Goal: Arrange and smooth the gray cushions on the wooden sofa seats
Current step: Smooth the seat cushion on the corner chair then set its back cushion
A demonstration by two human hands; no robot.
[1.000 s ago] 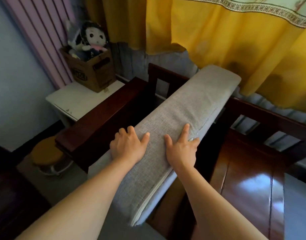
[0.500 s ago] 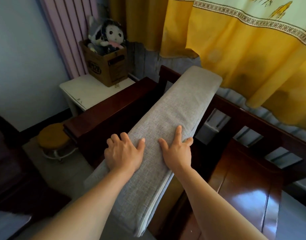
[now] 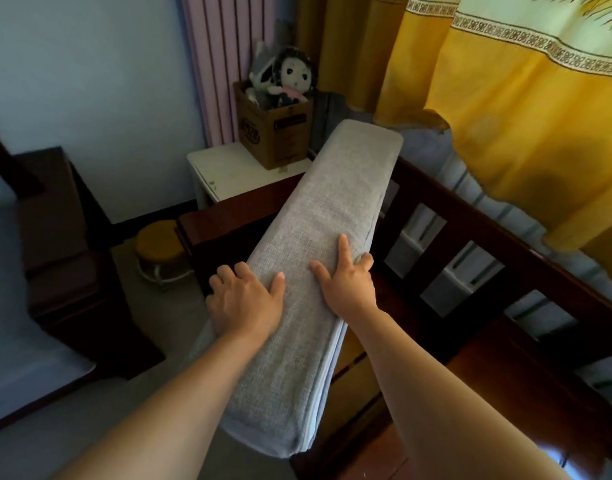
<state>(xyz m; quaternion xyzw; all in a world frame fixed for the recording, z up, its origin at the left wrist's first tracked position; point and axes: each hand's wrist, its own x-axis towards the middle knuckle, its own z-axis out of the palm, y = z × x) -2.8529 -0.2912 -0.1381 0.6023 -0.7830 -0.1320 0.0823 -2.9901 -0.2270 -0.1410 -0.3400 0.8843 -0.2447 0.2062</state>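
From up here the wooden sofa (image 3: 498, 233) fills the right side, its slatted back running from twelve o'clock down toward four, its polished seat bare at five o'clock. The gray cushion (image 3: 332, 220) stands on its long edge across the middle of my view, stretching from six o'clock up to twelve, tipped over the sofa's armrest (image 3: 228, 216) instead of lying flat on a seat.

I judge it bulky but light: a thick foam slab in coarse woven fabric, firm enough to hold its shape yet yielding under the palm, and not slippery. The long edges near the middle look like the best place to hold it, so it pivots down without flopping.

My left hand (image 3: 245, 303) lies flat on the upper face at seven o'clock, fingers curling over the left edge. My right hand (image 3: 346, 282) is spread open beside it, forefinger pointing along the cushion, outer fingers wrapping the right edge. Both forearms reach in straight from below.
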